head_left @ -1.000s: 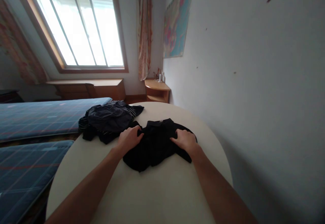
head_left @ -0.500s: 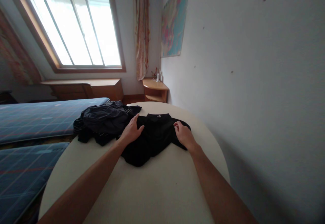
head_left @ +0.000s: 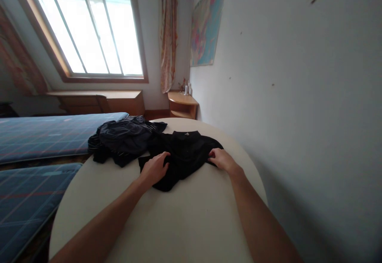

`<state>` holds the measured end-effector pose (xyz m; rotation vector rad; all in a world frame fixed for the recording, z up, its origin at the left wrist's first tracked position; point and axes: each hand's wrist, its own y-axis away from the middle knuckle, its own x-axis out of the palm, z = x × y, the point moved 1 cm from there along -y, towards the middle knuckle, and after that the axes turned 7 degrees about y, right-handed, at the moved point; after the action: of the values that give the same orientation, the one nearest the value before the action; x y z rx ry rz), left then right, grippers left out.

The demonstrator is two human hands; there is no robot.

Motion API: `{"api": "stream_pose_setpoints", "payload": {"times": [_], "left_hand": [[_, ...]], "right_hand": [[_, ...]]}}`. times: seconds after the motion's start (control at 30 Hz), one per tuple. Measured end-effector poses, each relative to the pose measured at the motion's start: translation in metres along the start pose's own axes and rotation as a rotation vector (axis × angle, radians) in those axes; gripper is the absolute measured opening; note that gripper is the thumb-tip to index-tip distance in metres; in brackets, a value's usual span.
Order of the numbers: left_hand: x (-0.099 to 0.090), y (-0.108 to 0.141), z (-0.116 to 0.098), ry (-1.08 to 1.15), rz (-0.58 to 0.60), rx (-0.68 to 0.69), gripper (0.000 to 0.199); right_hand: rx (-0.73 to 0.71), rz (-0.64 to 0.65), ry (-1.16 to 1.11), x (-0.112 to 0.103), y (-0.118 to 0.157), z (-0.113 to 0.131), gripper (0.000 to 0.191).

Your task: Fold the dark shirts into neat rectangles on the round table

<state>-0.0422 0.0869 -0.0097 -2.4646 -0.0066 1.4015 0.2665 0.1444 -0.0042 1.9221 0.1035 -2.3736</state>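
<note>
A black collared shirt (head_left: pixel 186 155) lies spread on the round pale table (head_left: pixel 179 223), its collar toward the far side and a small light label inside the neck. My left hand (head_left: pixel 155 169) is at the shirt's left side, fingers curled over the cloth with the thumb below them. At the other side, my right hand (head_left: pixel 222 159) pinches the right sleeve between thumb and fingers. A heap of dark clothes (head_left: pixel 125 135) sits to the left of the shirt, touching or nearly touching it.
Two blue plaid mattresses (head_left: pixel 59 133) lie left of the table. A white wall (head_left: pixel 298 115) runs close along the right. Beyond the table stand a wooden corner shelf (head_left: pixel 182 99) and a low desk (head_left: pixel 125 98) under the window.
My left hand has come down and nearer along the shirt, its fingers curling in. My right hand has moved slightly outward and down to the sleeve. The sleeve cloth has shifted.
</note>
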Motion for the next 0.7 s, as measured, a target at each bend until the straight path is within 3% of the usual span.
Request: {"api": "stream_pose_setpoints", "payload": {"times": [0.13, 0.23, 0.3, 0.47, 0.6, 0.7], "left_hand": [[-0.011, -0.009, 0.004, 0.155, -0.202, 0.062, 0.022], [-0.024, -0.017, 0.015, 0.27, -0.418, 0.032, 0.029], [-0.027, -0.021, 0.023, 0.324, -0.472, -0.012, 0.034], [-0.014, -0.023, 0.033, 0.363, -0.366, 0.017, 0.06], [-0.004, -0.021, 0.033, 0.389, -0.299, 0.044, 0.079], [-0.004, -0.022, 0.031, 0.488, -0.253, -0.008, 0.082]], "right_hand": [[0.114, -0.102, 0.068, -0.009, 0.005, -0.004, 0.012], [0.26, -0.277, 0.081, -0.012, 0.006, -0.013, 0.018], [0.307, -0.351, 0.073, -0.011, 0.005, -0.02, 0.021], [0.206, -0.287, 0.005, 0.002, -0.007, -0.028, 0.03], [0.037, -0.243, -0.033, 0.011, -0.01, -0.021, 0.055], [0.089, -0.236, 0.02, 0.011, -0.007, -0.013, 0.054]]}}
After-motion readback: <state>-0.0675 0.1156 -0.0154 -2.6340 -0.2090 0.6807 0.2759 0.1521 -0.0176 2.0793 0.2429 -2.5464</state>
